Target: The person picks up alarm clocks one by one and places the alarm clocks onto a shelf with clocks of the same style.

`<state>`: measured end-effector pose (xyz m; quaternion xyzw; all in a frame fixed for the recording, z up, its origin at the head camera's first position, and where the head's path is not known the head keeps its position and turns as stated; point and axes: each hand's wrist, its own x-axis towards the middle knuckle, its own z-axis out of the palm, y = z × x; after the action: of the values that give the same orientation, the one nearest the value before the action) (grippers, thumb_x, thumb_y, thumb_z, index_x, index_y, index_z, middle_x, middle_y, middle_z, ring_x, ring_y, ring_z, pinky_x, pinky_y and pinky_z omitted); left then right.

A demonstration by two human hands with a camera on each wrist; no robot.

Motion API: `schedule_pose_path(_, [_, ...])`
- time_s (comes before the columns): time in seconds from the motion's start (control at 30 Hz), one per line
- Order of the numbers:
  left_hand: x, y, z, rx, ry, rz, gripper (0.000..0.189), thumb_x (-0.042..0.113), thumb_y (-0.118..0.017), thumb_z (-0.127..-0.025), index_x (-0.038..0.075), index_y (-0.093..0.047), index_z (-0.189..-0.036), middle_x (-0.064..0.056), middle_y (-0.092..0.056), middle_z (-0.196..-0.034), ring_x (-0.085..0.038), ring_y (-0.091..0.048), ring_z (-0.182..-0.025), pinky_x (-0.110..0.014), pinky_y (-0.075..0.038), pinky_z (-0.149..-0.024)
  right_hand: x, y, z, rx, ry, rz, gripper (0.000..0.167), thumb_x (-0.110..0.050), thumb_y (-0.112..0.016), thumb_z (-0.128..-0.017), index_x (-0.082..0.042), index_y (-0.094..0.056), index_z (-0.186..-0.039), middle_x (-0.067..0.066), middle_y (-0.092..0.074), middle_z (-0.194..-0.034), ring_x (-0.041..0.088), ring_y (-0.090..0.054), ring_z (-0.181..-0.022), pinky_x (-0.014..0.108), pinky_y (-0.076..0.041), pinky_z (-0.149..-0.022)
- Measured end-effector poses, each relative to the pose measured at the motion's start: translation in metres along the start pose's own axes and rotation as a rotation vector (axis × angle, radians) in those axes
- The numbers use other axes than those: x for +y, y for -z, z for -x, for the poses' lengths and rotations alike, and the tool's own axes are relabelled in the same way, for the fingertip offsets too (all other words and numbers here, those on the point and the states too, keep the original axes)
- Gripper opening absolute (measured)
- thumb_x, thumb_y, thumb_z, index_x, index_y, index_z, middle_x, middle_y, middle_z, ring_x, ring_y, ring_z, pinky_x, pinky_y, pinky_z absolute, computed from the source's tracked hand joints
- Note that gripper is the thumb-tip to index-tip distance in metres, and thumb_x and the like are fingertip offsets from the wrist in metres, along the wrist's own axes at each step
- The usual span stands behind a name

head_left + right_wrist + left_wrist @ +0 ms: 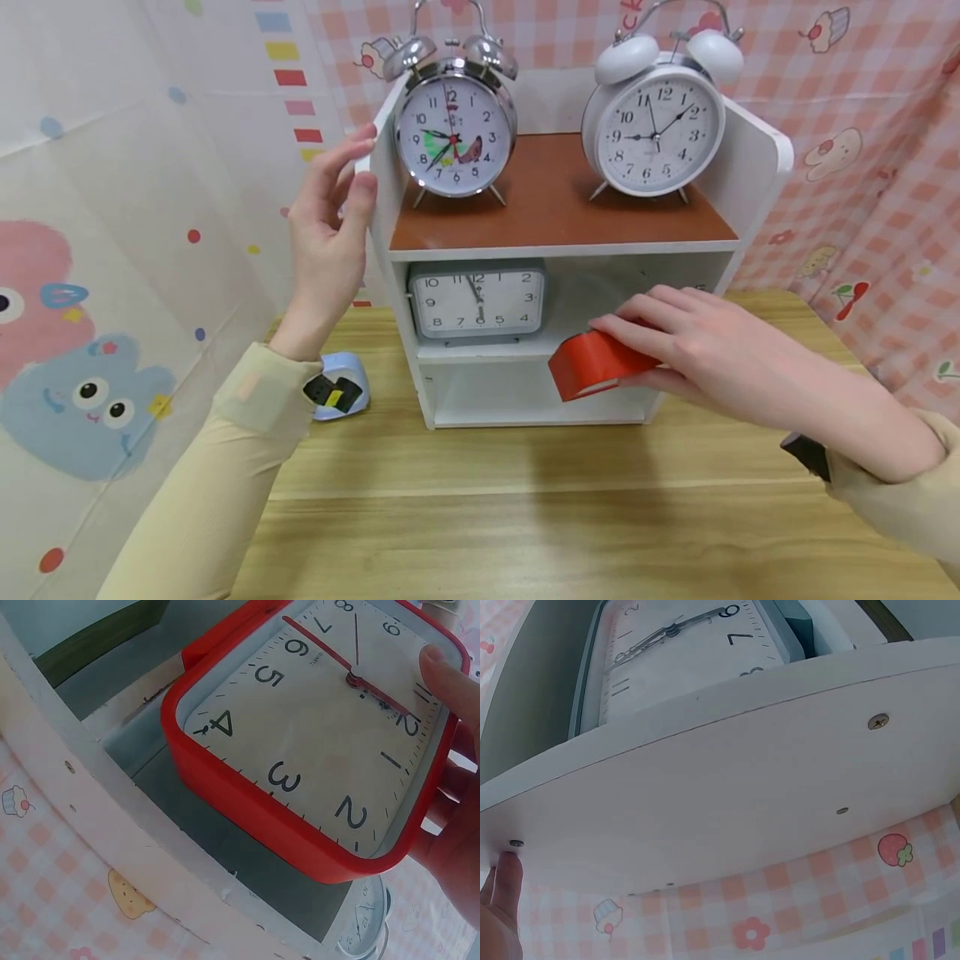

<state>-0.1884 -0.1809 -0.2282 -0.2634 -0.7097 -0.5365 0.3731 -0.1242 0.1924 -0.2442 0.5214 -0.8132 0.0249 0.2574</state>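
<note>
My right hand (678, 346) grips a red rectangular clock (600, 362) in front of the white shelf's middle level. In the right wrist view the thumb presses on the white face of the red clock (307, 735), and fingers curl behind its edge. My left hand (333, 217) rests its fingertips at the upper left side panel of the shelf (562, 250). The left wrist view shows one finger (508, 885) touching that panel near a screw. A grey rectangular clock (480, 302) stands at the left of the middle level.
On the brown top level stand a silver twin-bell alarm clock (455, 133) at left and a white twin-bell one (654, 129) at right. A light blue object (348, 379) lies on the wooden table (480, 508), left of the shelf, partly behind my left wrist.
</note>
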Motion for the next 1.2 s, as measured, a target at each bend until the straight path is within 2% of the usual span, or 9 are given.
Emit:
schedule_pose_path(0.43, [0.000, 0.000, 0.000, 0.003, 0.000, 0.012, 0.035, 0.016, -0.054, -0.109, 0.002, -0.057, -0.142, -0.009, -0.058, -0.156, -0.023, -0.057, -0.145, -0.034, -0.050, -0.120, 0.007, -0.007, -0.016, -0.012, 0.027, 0.010, 0.063, -0.020, -0.094, -0.076, -0.011, -0.068, -0.133, 0.005, -0.072, -0.111, 0.022, -0.066, -0.100, 0.041, -0.061, -0.084])
schedule_pose_path(0.63, [0.000, 0.000, 0.000, 0.003, -0.006, 0.001, 0.036, 0.018, -0.055, -0.109, 0.002, -0.057, -0.141, -0.009, -0.058, -0.156, -0.019, -0.057, -0.145, -0.035, -0.050, -0.121, 0.009, -0.010, -0.020, -0.009, 0.016, 0.021, 0.067, -0.018, -0.096, -0.073, -0.013, -0.068, -0.134, 0.004, -0.072, -0.113, 0.022, -0.066, -0.101, 0.042, -0.061, -0.084])
schedule_pose_path(0.9, [0.001, 0.000, 0.000, 0.000, -0.003, 0.005, 0.035, 0.016, -0.054, -0.109, 0.002, -0.057, -0.142, -0.008, -0.058, -0.156, -0.022, -0.058, -0.144, -0.035, -0.050, -0.121, 0.012, -0.013, -0.023, -0.035, -0.013, 0.028, 0.062, -0.020, -0.094, -0.076, -0.012, -0.070, -0.133, 0.006, -0.072, -0.112, 0.024, -0.065, -0.103, 0.044, -0.062, -0.087])
schedule_pose_path(1.2, [0.001, 0.001, 0.000, -0.006, -0.002, -0.014, 0.035, 0.013, -0.053, -0.109, 0.003, -0.056, -0.143, -0.008, -0.057, -0.157, -0.020, -0.057, -0.146, -0.035, -0.051, -0.120, 0.014, -0.019, -0.023, 0.032, 0.008, 0.044, 0.068, -0.023, -0.094, -0.075, -0.009, -0.069, -0.137, 0.009, -0.075, -0.115, 0.027, -0.068, -0.103, 0.046, -0.063, -0.086])
